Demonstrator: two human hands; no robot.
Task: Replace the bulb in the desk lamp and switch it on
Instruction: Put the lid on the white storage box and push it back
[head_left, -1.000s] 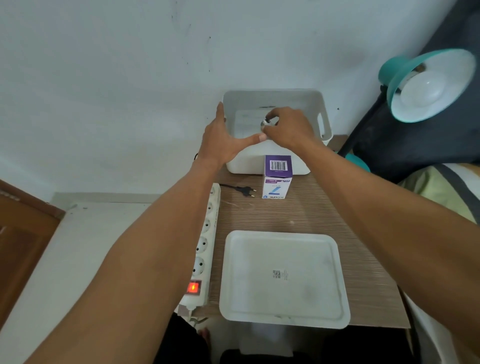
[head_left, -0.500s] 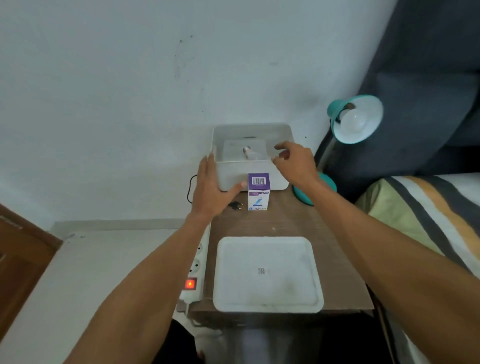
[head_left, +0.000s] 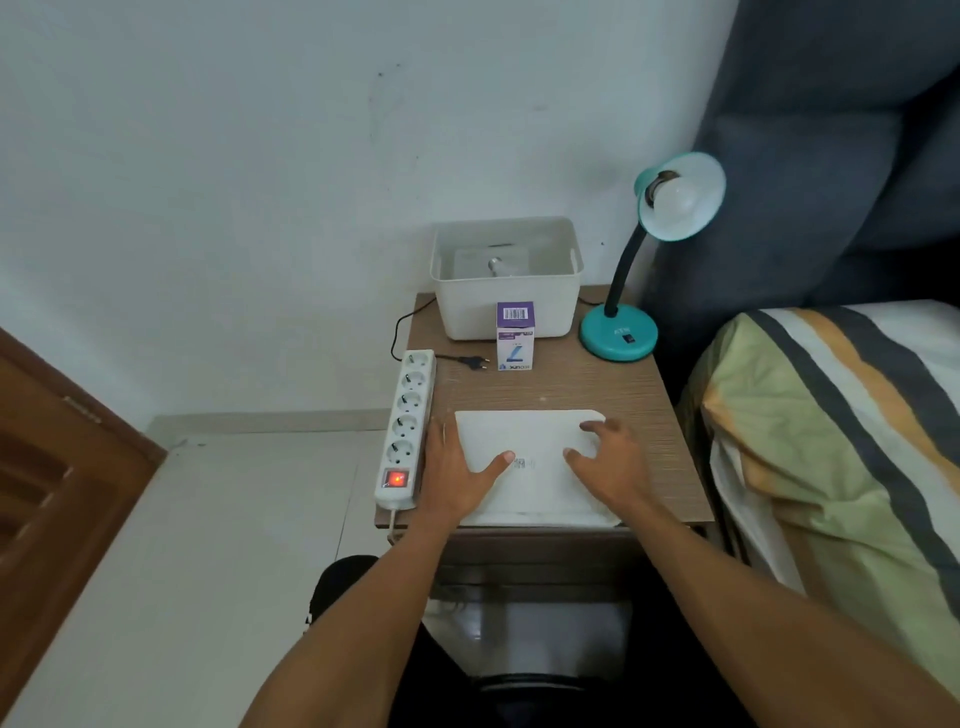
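The teal desk lamp (head_left: 619, 332) stands at the table's back right, a white bulb (head_left: 675, 200) in its shade, unlit. Another bulb (head_left: 498, 266) lies inside the white bin (head_left: 506, 306) at the back. A purple and white bulb box (head_left: 514, 335) stands in front of the bin. The lamp's black plug (head_left: 475, 362) lies loose on the table beside the white power strip (head_left: 408, 426), whose red switch glows. My left hand (head_left: 457, 467) and my right hand (head_left: 608, 462) rest flat on the white tray (head_left: 524, 431) with fingers spread, holding nothing.
The wooden bedside table (head_left: 561, 384) stands against a white wall. A bed with a striped cover (head_left: 841, 415) and a dark headboard lies to the right. A wooden door (head_left: 57, 467) is at the left.
Both hands drew back from the bin and now lie on the tray near me. The bulb my right hand held stays in the bin. The camera pulled back.
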